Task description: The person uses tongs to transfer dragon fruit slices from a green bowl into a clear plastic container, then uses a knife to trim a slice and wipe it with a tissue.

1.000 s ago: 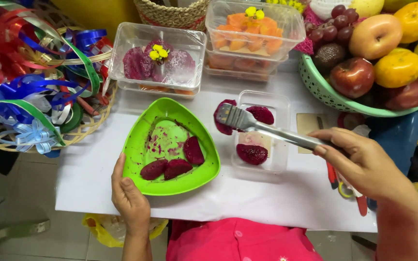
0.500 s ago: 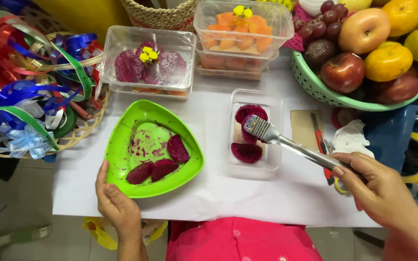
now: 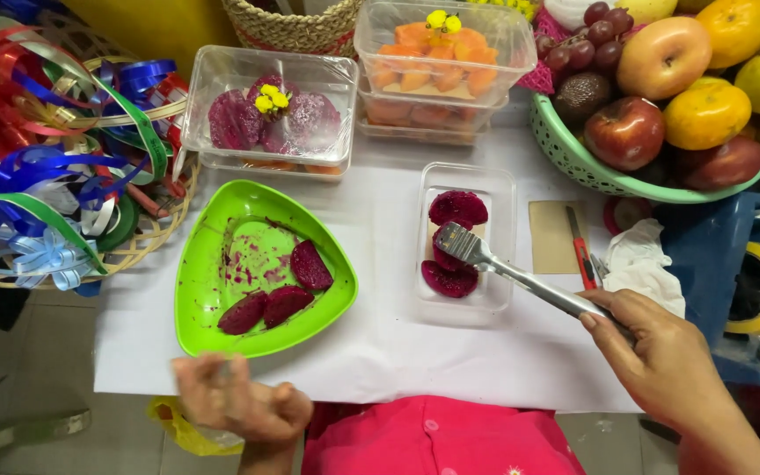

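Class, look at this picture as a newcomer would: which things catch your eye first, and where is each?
At centre left sits a bright green plate with three dark red fruit slices. To its right, the right hand holds metal tongs over a clear tray of more slices. A green basket of fruit fills the top right corner.

Bare hands (image 3: 661, 361), no sleeves showing; bright pink clothing (image 3: 433, 444), seemingly buttoned, below.

My right hand (image 3: 661, 369) holds metal tongs (image 3: 503, 268) on a red fruit slice (image 3: 444, 259) in the clear tray (image 3: 499, 189). My left hand (image 3: 230, 400) is blurry, lower left.
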